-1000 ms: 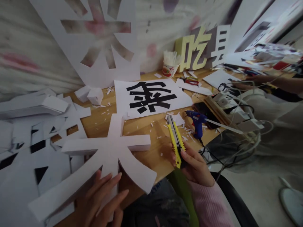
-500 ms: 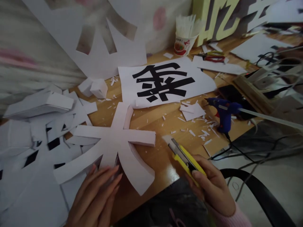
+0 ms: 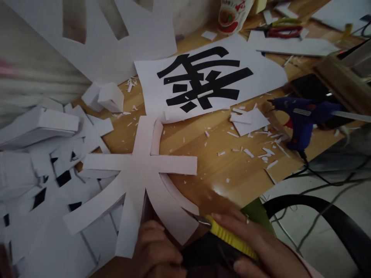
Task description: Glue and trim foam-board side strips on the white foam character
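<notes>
A white foam-board character (image 3: 139, 166) with raised side walls lies at the front of the wooden table. My left hand (image 3: 159, 247) is beside its lower middle stroke, fingers curled in; whatever they grip is hidden. In my right hand (image 3: 255, 239) is a yellow utility knife (image 3: 232, 237), its blade pointing left over the lower right stroke. Whether the blade touches the board I cannot tell.
Behind lies a paper sheet (image 3: 261, 73) printed with a black character. A blue glue gun (image 3: 301, 116) rests at the right among white scraps (image 3: 252, 121). Foam-board offcuts (image 3: 58, 127) pile up on the left. Pliers (image 3: 282, 29) and a paper cup (image 3: 232, 15) stand farther back.
My left hand has moved right, and its spread fingers are now curled. My right hand has brought the knife down and turned its blade left over the character. The view has shifted slightly.
</notes>
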`<move>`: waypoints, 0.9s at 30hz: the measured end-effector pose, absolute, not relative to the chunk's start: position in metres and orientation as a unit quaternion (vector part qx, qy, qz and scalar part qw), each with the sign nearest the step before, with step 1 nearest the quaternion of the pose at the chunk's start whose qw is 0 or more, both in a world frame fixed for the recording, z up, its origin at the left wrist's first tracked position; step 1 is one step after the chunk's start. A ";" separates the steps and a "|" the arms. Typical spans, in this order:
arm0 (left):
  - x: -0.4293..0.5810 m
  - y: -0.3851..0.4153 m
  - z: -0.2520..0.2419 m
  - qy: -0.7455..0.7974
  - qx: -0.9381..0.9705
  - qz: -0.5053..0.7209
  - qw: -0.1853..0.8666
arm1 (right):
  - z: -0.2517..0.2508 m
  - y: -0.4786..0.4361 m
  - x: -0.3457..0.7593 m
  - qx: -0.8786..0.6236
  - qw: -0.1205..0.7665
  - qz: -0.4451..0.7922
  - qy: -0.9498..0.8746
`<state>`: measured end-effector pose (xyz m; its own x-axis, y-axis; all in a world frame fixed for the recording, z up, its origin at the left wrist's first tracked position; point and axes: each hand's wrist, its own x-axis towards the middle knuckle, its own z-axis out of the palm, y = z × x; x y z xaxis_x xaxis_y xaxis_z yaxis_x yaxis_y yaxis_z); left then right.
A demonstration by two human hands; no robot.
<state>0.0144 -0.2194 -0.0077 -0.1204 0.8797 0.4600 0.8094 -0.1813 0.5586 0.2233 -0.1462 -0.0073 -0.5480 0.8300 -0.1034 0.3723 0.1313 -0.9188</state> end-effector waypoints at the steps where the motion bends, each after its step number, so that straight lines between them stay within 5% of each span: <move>1: 0.020 -0.214 -0.010 0.641 0.629 0.440 0.020 | -0.009 -0.147 0.220 -0.417 0.230 0.511 -0.716; 11: 0.036 -0.204 -0.019 0.702 0.535 0.468 0.039 | -0.021 -0.135 0.228 -0.350 0.133 0.550 -0.746; 20: 0.033 -0.200 -0.016 0.703 0.547 0.453 0.034 | -0.028 -0.138 0.235 -0.366 0.171 0.409 -0.819; 27: 0.032 -0.202 -0.020 0.695 0.571 0.437 0.025 | -0.027 -0.138 0.242 -0.295 0.145 0.415 -0.848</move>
<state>0.0323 -0.2025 -0.0195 -0.3475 0.8150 0.4637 0.7706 -0.0335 0.6364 0.2420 -0.1383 -0.0272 -0.7840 0.6208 0.0012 0.3802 0.4816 -0.7896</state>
